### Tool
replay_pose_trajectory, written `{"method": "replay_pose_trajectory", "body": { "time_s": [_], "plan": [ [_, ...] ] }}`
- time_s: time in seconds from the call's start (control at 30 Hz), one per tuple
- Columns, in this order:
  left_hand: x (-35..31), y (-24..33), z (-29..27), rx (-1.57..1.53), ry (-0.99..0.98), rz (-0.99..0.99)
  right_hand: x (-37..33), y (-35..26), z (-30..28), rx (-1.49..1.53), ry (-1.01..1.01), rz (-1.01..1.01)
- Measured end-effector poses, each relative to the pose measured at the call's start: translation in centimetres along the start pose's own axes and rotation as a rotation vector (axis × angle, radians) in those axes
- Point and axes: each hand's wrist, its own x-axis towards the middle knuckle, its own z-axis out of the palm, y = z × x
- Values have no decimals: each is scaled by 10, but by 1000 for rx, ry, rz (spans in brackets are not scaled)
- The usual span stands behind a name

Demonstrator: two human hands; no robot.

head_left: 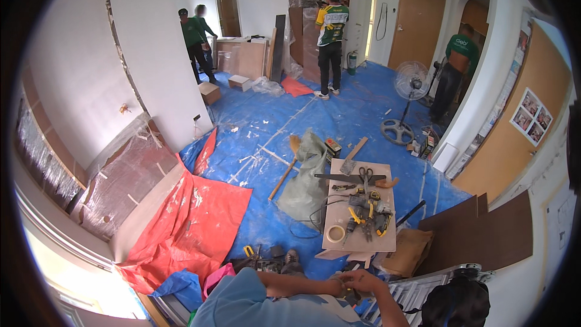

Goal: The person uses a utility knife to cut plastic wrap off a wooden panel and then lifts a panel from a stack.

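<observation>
My left hand [336,287] and my right hand [359,280] meet close in front of my body, at the lower edge. The right one is bent over the left, its fingers curled together around something too small to make out. Fingers of the left are mostly hidden. Just beyond them stands a small work table [334,208] loaded with tools: a handsaw [348,178], scissors [365,174], yellow-and-black power tools [383,223], pliers [367,225] and a roll of tape [336,234]. Neither hand touches these.
Blue sheeting [254,127] covers the floor, with a red tarp [193,206] at left. A grey sack [304,175] and long-handled tool [283,178] lie beyond. An aluminium ladder [417,293] and black bag [457,303] are near right. A fan [413,82] and several people stand farther off.
</observation>
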Motion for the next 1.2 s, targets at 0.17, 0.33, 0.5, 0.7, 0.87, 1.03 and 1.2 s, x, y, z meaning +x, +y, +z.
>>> {"method": "replay_pose_trajectory", "body": {
  "time_s": [0.17,0.33,0.5,0.7,0.87,1.03,1.2],
  "plan": [
    [-31,49,-76,117,-202,5,-21,-6,17,-22,339,78],
    [-22,29,-72,199,-103,-53,-4,-22,45,239,541,22],
    [-3,9,-70,286,25,-95,6,2,48,-283,472,-97],
    [-1,-39,-61,487,172,-228,11,-59,46,-831,140,142],
    [-37,4,-140,387,53,-300,17,-16,46,-690,291,109],
    [-35,-27,-115,308,11,-287,33,-76,39,-657,199,1],
    [-11,-43,-95,267,-29,-246,28,-85,39,-688,110,92]
  ]
}}
